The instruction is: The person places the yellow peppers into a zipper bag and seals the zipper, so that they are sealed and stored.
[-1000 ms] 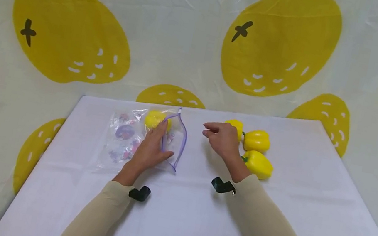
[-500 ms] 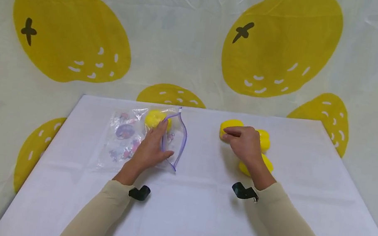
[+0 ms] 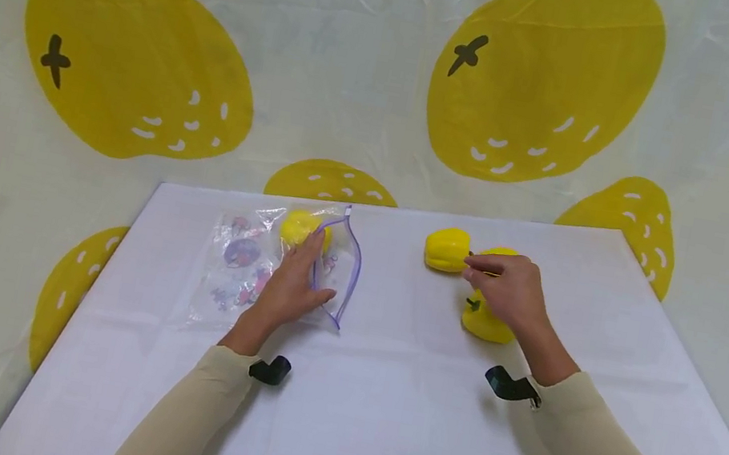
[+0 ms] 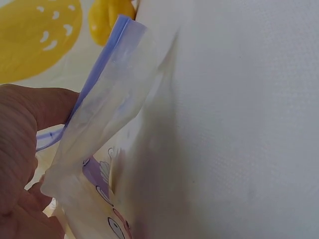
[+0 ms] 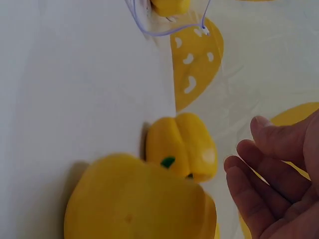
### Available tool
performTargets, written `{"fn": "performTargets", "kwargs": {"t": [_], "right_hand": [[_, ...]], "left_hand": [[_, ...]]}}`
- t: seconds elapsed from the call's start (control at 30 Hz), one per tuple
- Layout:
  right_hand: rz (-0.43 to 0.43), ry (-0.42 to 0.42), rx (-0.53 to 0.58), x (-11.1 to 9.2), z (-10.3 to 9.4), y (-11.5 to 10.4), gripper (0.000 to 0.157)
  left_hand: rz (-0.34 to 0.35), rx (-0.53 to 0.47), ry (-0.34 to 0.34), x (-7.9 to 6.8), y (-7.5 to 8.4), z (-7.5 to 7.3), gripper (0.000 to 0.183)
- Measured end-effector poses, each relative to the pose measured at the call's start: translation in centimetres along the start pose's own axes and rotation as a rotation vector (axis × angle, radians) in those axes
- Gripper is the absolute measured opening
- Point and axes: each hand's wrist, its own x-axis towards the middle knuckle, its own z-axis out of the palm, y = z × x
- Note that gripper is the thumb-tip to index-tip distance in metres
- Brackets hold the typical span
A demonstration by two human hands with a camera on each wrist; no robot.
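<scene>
My left hand [image 3: 292, 280] is at the mouth of a clear zip bag [image 3: 231, 289] with a purple seal, thumb and fingers spread apart at its edge. In the left wrist view the thumb overlaps the purple seal [image 4: 102, 62]. Inside the bag lies a yellow bell pepper [image 3: 297, 227]. My right hand [image 3: 516, 288] hovers over the loose peppers, fingers loosely bent with nothing between them. Beneath it are a front pepper [image 3: 488, 326] and a pepper behind [image 3: 499, 250], both partly hidden. Left of the fingertips sits another pepper [image 3: 446, 249].
A white cloth covers the table [image 3: 366, 423]. Behind its far edge hangs a pale curtain [image 3: 354, 79] printed with large yellow fruit. Each wrist wears a small black camera, the right camera [image 3: 511, 384] close above the cloth.
My right hand has moved right, away from the bag, passing over the back-left pepper to the other two. My left hand and the bag have stayed in place.
</scene>
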Motion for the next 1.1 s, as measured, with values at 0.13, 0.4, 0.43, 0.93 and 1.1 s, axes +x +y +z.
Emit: {"fn": "performTargets", "kwargs": {"t": [0.13, 0.4, 0.43, 0.93, 1.1], "right_hand": [[0.038, -0.029, -0.022, -0.5, -1.0, 1.0, 0.04], [0.083, -0.09, -0.049, -2.1, -2.5, 5.3, 0.074], [0.085, -0.112, -0.043, -2.3, -2.6, 6.0, 0.078], [0.015, -0.216, 0.024, -3.0, -1.3, 10.2, 0.086], [0.029, -0.183, 0.008, -2.8, -1.0, 10.0, 0.087]], "left_hand": [[0.014, 0.004, 0.005, 0.1, -0.2, 0.0, 0.105], [0.008, 0.009, 0.01, 0.2, -0.3, 0.0, 0.104], [0.012, 0.009, 0.007, 0.2, -0.3, 0.1, 0.104], [-0.02, 0.03, -0.03, 0.3, 0.2, -0.2, 0.103], [-0.016, 0.036, -0.026, 0.3, 0.2, -0.2, 0.103]]}}
